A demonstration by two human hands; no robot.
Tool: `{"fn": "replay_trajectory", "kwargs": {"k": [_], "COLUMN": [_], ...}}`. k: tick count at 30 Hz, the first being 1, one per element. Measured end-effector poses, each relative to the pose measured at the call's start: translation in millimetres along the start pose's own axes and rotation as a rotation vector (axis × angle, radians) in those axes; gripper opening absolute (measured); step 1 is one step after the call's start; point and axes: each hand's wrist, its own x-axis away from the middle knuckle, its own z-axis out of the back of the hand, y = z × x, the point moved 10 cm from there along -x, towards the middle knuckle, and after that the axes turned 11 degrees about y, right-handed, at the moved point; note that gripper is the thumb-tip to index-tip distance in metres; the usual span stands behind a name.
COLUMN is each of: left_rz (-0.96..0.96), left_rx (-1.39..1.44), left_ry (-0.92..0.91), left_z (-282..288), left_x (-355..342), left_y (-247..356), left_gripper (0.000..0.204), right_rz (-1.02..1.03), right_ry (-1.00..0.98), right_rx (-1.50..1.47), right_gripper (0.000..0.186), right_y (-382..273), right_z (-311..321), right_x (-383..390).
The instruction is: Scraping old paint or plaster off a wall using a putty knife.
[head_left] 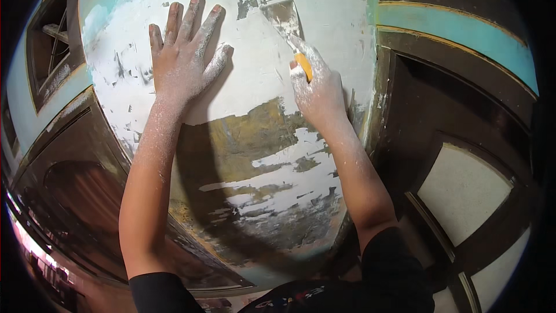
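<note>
Gripping the scraper (284, 20) high on the wall (347, 29) with our right hand (321, 94), left hand (180, 66) spread there too, we look midway: white coat (255, 78) above, dark patch (217, 142) below, only streaked white.

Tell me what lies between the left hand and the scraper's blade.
In the head view, white wall with a dark patch lies between the left hand and the blade.

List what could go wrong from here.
The scraper in the right hand has its blade on or near the white coat; a corner might gouge it.
The dusty left hand, spread on the same coat, could slip or leave marks.
The coat's ragged edge above the brown patch may flake.
</note>
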Motion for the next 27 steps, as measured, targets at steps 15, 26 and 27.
{"fn": "replay_trajectory", "kwargs": {"k": [15, 26, 27], "left_rz": [0.01, 0.004, 0.004], "left_rx": [0.071, 0.085, 0.085], "left_ry": [0.019, 0.016, 0.017], "left_z": [4.4, 3.1, 3.9], "left_x": [1.9, 4.2, 4.2], "left_y": [1.6, -0.8, -0.4], "left_gripper": [0.064, 0.065, 0.065], "right_rz": [0.09, 0.079, 0.099], "right_ry": [0.075, 0.095, 0.107], "right_rx": [0.044, 0.087, 0.072], "right_gripper": [0.037, 0.033, 0.033], "right_y": [-12.3, -27.9, -31.0], "right_z": [-14.8, -19.9, -19.3], "right_x": [-16.0, -39.4, -42.5]}}
